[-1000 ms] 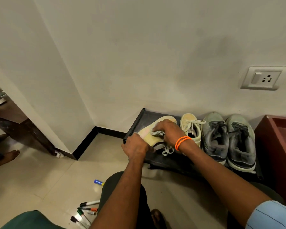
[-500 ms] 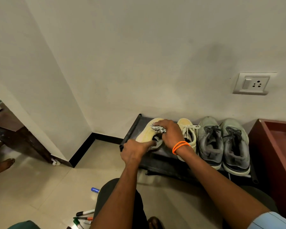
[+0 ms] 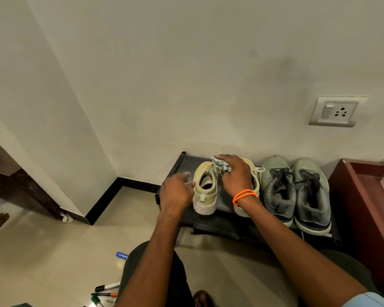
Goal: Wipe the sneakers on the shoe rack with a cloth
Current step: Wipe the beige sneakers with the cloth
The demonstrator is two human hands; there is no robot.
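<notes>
Four sneakers sit in a row on the rack: two cream ones at its left end, two grey ones at its right. My left hand is loose and open beside the left cream shoe, while my right hand bunches the cloth by the rack's back edge. I think I'm between shoes, so next I rub the other cream shoe.

A wall socket sits on the far right wall. Markers and a blue cap lie on the near left floor. A red-brown cabinet stands right.
</notes>
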